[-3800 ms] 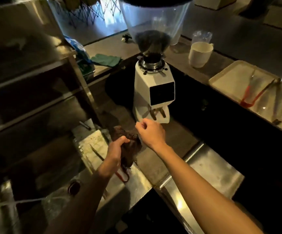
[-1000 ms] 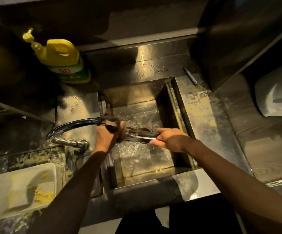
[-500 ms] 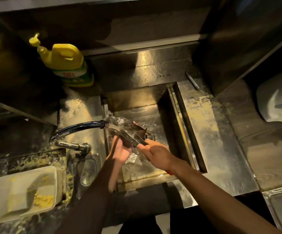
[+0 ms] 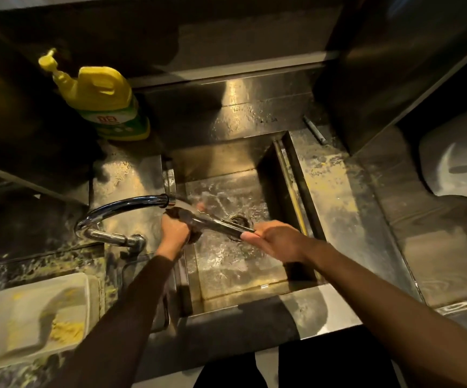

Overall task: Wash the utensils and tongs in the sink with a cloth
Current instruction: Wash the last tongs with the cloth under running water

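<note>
Metal tongs [image 4: 221, 224] lie nearly level across the steel sink [image 4: 285, 175], under the water running from the curved tap [image 4: 120, 205]. My right hand [image 4: 274, 239] grips their right end. My left hand [image 4: 175, 229] is closed around a dark wet cloth [image 4: 190, 219] wrapped over the tongs' left end, just below the tap's spout. The drain [image 4: 239, 221] shows behind the tongs. How much of the tongs the cloth covers is hidden by my fingers.
A yellow detergent bottle [image 4: 103, 99] stands at the back left of the sink. A white tray [image 4: 31, 317] with yellow residue sits at the front left. A small metal rod [image 4: 314, 133] lies on the wet counter at the back right. The white grinder base [image 4: 456, 161] is at the far right.
The tongs have swung from a tilt back to nearly level. My left hand has closed the cloth over their left end, and my right hand has shifted right along them.
</note>
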The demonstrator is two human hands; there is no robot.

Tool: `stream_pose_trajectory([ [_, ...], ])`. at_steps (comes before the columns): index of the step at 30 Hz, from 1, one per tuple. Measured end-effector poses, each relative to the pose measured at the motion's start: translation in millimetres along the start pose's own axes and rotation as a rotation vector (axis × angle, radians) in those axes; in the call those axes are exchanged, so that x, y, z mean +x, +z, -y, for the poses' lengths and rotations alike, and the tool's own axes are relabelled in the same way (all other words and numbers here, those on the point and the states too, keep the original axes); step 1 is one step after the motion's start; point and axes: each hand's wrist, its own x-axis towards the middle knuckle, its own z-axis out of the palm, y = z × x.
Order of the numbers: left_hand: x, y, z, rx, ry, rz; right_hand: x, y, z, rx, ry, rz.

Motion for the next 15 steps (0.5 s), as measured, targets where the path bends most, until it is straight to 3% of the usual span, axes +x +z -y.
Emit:
stream_pose_trajectory([
  [3,-23.7,17.9,1.4,-0.138,-0.072,-0.030,7.8,4.2,10.5,0.056,0.029,0.008],
  [6,-46.8,55.3,13.2,-0.284,-0.250,0.113,19.2,26.5,35.9,0.239,0.085,-0.033],
  [10,-47.5,55.4,10.8,-0.165,-0.238,0.163,7.9,25.3,26.7,0.357,0.119,-0.027],
  [15,-27.3,29.4,9.8,-0.189,-0.127,0.117,-8.3,16.3,-9.2,0.097,0.020,0.002],
])
